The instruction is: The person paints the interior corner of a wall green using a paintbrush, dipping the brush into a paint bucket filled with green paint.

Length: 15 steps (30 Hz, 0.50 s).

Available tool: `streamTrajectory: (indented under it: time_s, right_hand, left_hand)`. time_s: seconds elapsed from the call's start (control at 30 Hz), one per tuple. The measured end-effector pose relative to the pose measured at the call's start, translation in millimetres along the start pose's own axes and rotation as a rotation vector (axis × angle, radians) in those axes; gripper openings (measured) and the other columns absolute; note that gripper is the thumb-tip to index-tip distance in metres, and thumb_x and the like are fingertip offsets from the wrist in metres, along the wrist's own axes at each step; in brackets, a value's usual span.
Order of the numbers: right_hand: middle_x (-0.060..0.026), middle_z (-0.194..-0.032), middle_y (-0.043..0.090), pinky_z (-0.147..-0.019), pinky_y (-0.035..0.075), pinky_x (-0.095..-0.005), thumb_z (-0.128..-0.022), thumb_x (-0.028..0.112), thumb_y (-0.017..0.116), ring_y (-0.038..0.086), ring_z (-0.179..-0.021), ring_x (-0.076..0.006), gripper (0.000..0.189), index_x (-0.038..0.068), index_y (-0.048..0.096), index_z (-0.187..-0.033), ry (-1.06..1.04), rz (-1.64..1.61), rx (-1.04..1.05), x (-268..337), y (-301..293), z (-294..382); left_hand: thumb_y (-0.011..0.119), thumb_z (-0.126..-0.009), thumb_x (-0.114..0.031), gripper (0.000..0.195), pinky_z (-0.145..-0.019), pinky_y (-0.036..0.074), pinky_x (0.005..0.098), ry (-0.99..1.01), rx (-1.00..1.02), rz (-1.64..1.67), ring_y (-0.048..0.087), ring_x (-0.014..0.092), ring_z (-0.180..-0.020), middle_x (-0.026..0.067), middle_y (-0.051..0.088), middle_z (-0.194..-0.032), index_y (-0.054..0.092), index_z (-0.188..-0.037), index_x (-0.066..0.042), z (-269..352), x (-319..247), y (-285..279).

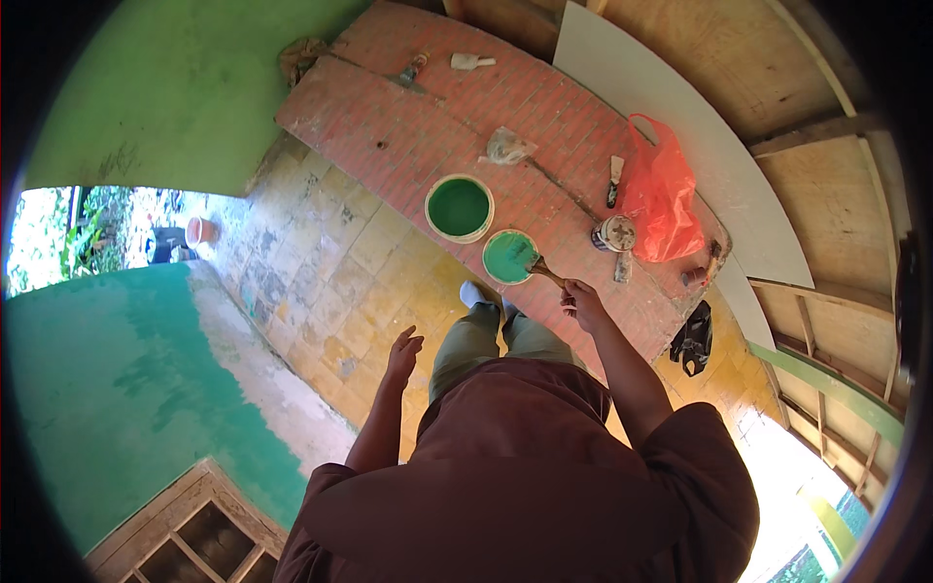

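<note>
My right hand [581, 304] grips the wooden handle of a paintbrush [548, 272]. The brush's head rests in a small tub of light green paint [501, 255], at the near edge of the red brick-patterned table [408, 109]. Beside that tub stands a larger bucket of darker green paint [459, 208]. My left hand [405, 351] hangs free at my left side above the tiled floor, fingers apart and holding nothing.
On the table are a red plastic bag [662, 193], a lidded can [614, 234], a putty knife [614, 181] and a clear plastic bag [508, 146]. A partly green-painted wall [146, 350] with a wooden window frame [208, 481] rises at left. A black bag [692, 339] lies on the floor.
</note>
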State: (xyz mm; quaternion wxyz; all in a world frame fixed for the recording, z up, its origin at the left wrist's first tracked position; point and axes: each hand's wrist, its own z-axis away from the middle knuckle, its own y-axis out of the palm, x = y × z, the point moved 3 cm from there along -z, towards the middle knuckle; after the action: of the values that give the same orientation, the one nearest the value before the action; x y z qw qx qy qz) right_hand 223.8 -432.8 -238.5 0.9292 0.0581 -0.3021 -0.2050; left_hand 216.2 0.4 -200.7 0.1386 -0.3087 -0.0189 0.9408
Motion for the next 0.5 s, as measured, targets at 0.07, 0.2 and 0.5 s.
streamTrajectory:
  time_s: [0.07,0.2,0.5]
  right_hand:
    - [0.0027,-0.077,0.056,-0.064,0.044,-0.0294,-0.094,0.034,0.055,0.055,-0.072,-0.0113,0.019,0.015,0.059,-0.095,-0.035,-0.039,0.051,8,3,22]
    - [0.003,-0.081,0.058,-0.07,0.044,-0.0306,-0.094,0.034,0.055,0.056,-0.079,-0.0112,0.021,0.016,0.058,-0.102,-0.084,-0.143,0.174,19,11,66]
    - [-0.0001,-0.092,0.059,-0.074,0.045,-0.0332,-0.096,0.026,0.052,0.058,-0.087,-0.0152,0.02,0.015,0.054,-0.112,-0.236,-0.402,0.409,13,79,149]
  left_hand:
    - [0.053,-0.089,-0.036,0.062,-0.095,0.035,0.0494,0.038,0.029,-0.012,0.046,0.03,-0.122,0.0112,0.052,-0.132,0.032,-0.143,-0.015,-3,-11,0]
    - [0.056,-0.089,-0.023,0.056,-0.09,0.042,0.0323,0.144,0.043,-0.004,0.054,0.02,-0.101,0.0139,0.06,-0.117,0.039,-0.138,-0.001,-3,-49,15]
    - [0.058,-0.088,-0.019,0.053,-0.081,0.041,0.0252,0.246,0.202,-0.065,0.053,0.01,-0.088,0.0033,0.061,-0.098,0.043,-0.135,0.0,-6,-65,-2]
